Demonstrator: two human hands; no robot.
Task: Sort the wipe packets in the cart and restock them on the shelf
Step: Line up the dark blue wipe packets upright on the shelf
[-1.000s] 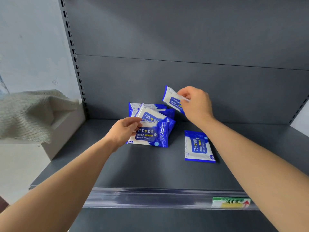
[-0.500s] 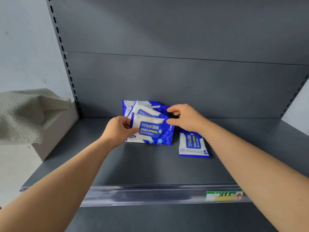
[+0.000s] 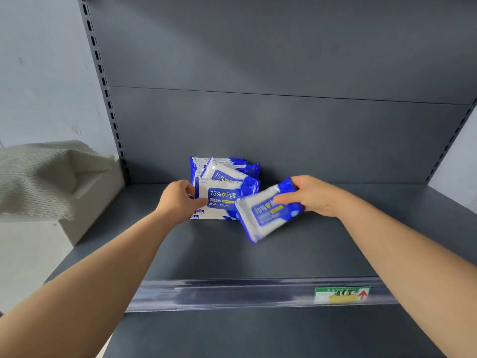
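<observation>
Several blue-and-white alcohol wipe packets stand leaning in a row (image 3: 224,177) against the back of the dark grey shelf (image 3: 232,254). My left hand (image 3: 178,200) grips the left edge of the front packet (image 3: 222,200), thumb on its face. Just right of the row, my right hand (image 3: 312,195) holds another wipe packet (image 3: 265,215) by its upper right end. That packet is tilted, blurred and lifted off the shelf, its lower corner pointing toward me.
A clear price rail with a green and yellow label (image 3: 340,294) runs along the shelf's front edge. A slotted upright (image 3: 103,81) borders the shelf on the left. Beyond it, a beige cloth (image 3: 44,177) drapes over a white box (image 3: 95,200).
My right hand set one packet against the row, then picked up the packet that lay flat on the shelf to the right. My left hand kept steadying the row.
</observation>
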